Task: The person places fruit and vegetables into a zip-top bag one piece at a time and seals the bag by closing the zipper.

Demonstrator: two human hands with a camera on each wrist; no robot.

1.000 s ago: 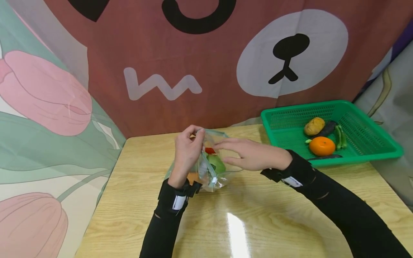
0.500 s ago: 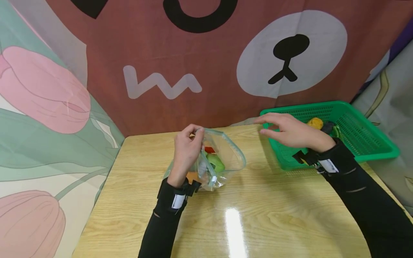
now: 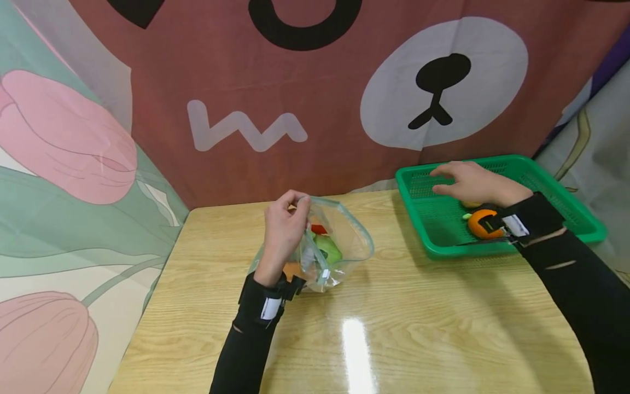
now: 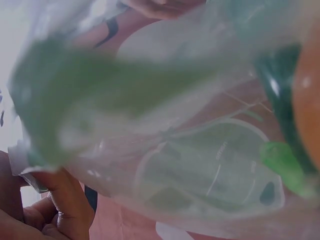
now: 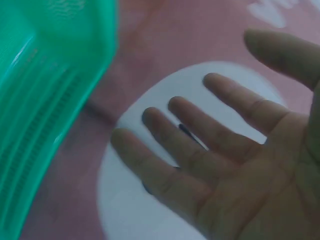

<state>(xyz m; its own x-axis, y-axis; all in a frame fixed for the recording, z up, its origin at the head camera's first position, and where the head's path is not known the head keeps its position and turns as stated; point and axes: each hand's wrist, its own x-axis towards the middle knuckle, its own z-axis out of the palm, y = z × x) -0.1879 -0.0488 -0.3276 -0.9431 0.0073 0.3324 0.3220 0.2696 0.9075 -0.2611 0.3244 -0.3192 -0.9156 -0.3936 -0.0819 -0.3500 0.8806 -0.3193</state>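
My left hand (image 3: 285,230) pinches the top edge of a clear zip bag (image 3: 351,241) that stands on the table with its mouth spread. Inside the bag are a green item (image 3: 328,249), a red one (image 3: 318,229) and something orange (image 3: 291,270), seen partly through the plastic. In the left wrist view the plastic bag (image 4: 200,165) fills most of the picture. Over the green basket (image 3: 422,219) hovers my right hand (image 3: 479,183), fingers spread and holding nothing; its palm (image 5: 265,185) shows in the right wrist view. Below the right wrist lies an orange fruit (image 3: 482,224) in the basket.
A potato (image 3: 470,204) and a thin dark item (image 3: 479,242) lie in the basket, partly hidden by my right hand and arm. The wooden table (image 3: 394,317) ends at a brown cloth backdrop (image 3: 246,175) behind.
My right hand has left the bag's mouth and moved right until it is over the basket. The bag's mouth now shows spread wide. My left hand has stayed in place, pinching the bag.
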